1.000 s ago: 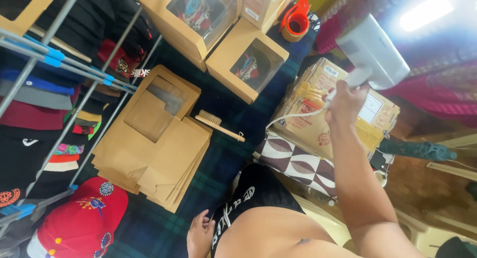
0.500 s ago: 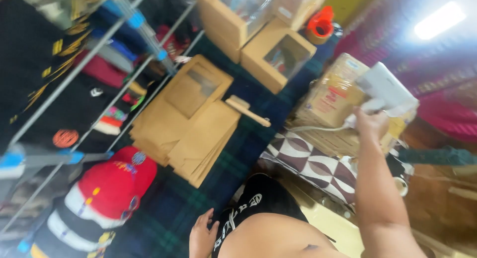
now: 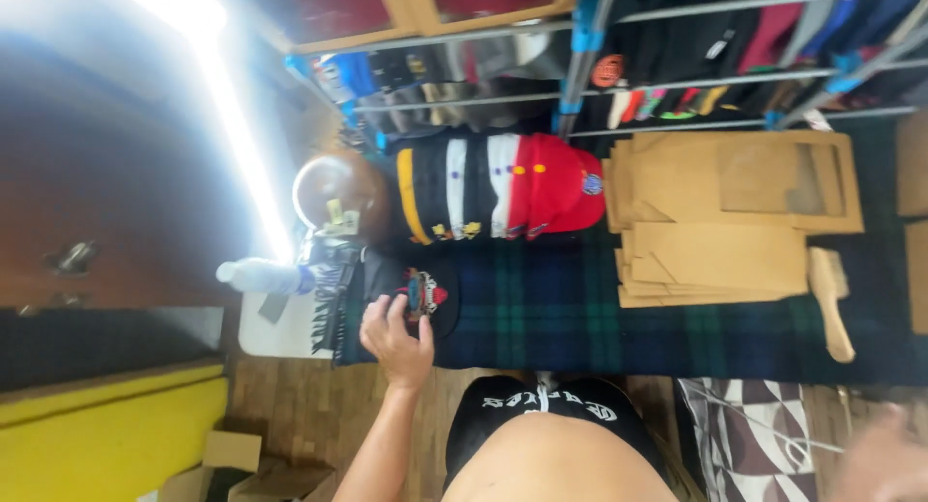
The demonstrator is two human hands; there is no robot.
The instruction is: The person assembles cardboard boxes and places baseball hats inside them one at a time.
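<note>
Hand (image 3: 396, 336), the left one, reaches onto the dark cap (image 3: 418, 304) at the near-left edge of the plaid blanket (image 3: 541, 309). Fingers (image 3: 372, 318) are spread and curled over the cap's crown, touching it; grip looks loose, not closed around anything, and whether it has actually taken hold cannot be told. The cap is black with a small red and blue patch on its front, and lies just right of a fringed dark cloth (image 3: 333, 299).

Right hand (image 3: 884, 458) shows only as a blur in the lower-right corner; its grip cannot be told.

Beyond the cap, a row of stacked caps (image 3: 483, 188) lies on its side, black and white at the left, red at the right end. Left of the row sits a round brown helmet-like thing (image 3: 333, 188). A clear bottle (image 3: 261, 275) lies on its side near the fringe, on a white mat (image 3: 280, 333).

Flat cardboard boxes (image 3: 725, 212) are piled on the blanket right of the caps, with a wooden brush (image 3: 831, 299) just beside them. A metal rack (image 3: 696, 67) with hung dark clothes stands behind. A patterned cushion (image 3: 754, 444) lies by the person's dark shorts (image 3: 541, 415).
</note>
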